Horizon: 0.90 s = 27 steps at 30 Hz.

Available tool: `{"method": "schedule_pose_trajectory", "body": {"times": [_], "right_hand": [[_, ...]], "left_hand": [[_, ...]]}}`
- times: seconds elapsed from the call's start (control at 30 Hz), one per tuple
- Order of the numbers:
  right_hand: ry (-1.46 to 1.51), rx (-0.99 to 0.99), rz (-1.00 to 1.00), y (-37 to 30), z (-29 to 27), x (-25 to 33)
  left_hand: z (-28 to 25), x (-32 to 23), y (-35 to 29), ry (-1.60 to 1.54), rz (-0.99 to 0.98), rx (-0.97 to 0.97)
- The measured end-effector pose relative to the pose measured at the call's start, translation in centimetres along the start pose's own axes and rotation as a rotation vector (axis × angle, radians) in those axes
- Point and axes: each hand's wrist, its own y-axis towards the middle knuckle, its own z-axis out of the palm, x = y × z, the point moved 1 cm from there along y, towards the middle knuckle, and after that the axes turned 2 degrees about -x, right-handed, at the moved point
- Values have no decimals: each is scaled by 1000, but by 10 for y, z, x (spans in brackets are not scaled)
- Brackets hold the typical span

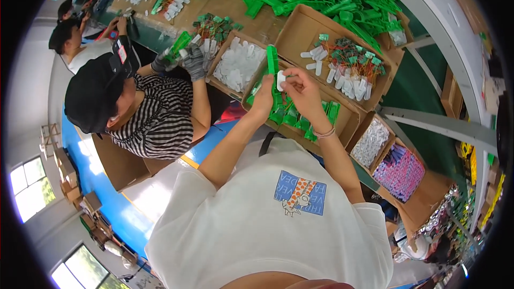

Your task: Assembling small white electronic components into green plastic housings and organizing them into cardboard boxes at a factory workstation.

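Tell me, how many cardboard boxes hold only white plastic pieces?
2. One box of white pieces lies left of the left hand, before the gloved co-worker. Another sits right of the right hand, beside the purple pieces. Others may be hidden.

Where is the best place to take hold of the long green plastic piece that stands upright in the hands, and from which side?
Probably the lower half of the green plastic piece, gripped from the person's left, as the left hand does. The piece is long and narrow, and the right hand holds a small white part against its middle.
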Motion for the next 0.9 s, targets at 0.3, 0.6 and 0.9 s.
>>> {"method": "schedule_pose_trajectory", "body": {"times": [0.3, 0.6, 0.9], "right_hand": [[-300, -28, -24, -28, -9, 11], [-253, -5, 9, -25, -14, 2], [-144, -152, 93, 49, -53, -29]], "left_hand": [[1, 17, -2, 267, 9, 206], [7, 12, -6, 328, 161, 196], [-12, 10, 4, -285, -108, 348]]}}
